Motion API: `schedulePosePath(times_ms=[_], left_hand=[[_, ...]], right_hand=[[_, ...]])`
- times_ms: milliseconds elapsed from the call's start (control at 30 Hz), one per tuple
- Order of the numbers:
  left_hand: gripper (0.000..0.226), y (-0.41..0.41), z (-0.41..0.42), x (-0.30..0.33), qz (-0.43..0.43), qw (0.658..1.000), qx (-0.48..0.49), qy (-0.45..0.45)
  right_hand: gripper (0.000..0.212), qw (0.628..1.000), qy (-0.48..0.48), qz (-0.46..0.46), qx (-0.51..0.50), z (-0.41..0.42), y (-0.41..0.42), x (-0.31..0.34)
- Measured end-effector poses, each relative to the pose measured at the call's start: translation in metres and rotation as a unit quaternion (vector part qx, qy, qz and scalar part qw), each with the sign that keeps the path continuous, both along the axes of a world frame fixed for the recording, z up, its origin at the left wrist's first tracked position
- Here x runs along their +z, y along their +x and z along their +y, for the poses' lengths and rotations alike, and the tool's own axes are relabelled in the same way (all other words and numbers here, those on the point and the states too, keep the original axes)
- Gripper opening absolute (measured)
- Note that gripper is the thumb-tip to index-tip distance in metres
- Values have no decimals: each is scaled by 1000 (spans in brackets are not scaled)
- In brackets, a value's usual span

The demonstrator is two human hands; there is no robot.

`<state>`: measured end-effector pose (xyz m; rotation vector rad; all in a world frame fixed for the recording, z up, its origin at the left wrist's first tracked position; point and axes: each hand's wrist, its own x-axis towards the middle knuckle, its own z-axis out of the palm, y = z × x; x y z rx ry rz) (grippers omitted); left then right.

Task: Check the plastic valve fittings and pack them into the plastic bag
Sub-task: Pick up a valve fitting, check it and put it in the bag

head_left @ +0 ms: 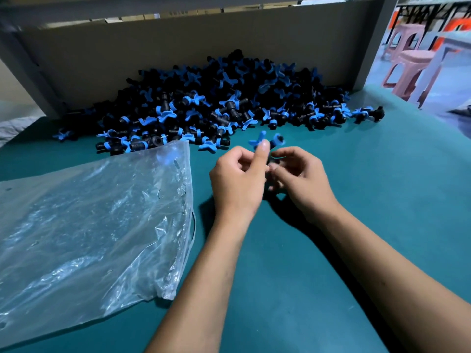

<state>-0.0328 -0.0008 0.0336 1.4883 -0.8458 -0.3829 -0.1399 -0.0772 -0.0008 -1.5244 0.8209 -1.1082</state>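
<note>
Both hands, left hand (238,178) and right hand (297,174), grip one fitting (265,142) mid-frame, raised for checking; bag (89,225) lies lower left on table (382,200), pile (216,98) above.

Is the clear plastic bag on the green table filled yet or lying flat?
Flat and apparently empty: the clear plastic bag lies crumpled on the green table, no fittings visible inside.
</note>
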Motion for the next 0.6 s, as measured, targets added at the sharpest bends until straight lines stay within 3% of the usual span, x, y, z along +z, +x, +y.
schedulePosePath(times_ms=[100, 167, 200, 267, 300, 400, 500, 600], left_hand=[[35, 24, 10, 20, -172, 975, 119, 77], [31, 46, 18, 24, -279, 925, 178, 186], [44, 56, 20, 23, -306, 895, 180, 269], [71, 70, 23, 17, -294, 851, 137, 413], [70, 76, 24, 13, -280, 840, 117, 450], [34, 94, 22, 13, -244, 850, 73, 462], [26, 104, 24, 22, -209, 859, 47, 465], [70, 102, 30, 28, -235, 817, 14, 526]], right_hand=[[14, 980, 136, -140, 37, -4, -5, 7], [19, 973, 151, -166, 52, -7, -9, 8], [20, 974, 148, -164, 55, -7, -9, 8], [17, 977, 141, -147, 59, -7, -8, 6], [16, 978, 139, -141, 62, -6, -7, 6], [11, 983, 122, -123, 65, -7, -8, 4], [10, 990, 93, -86, 68, -6, -8, 4], [12, 994, 70, -54, 65, -4, -6, 4]])
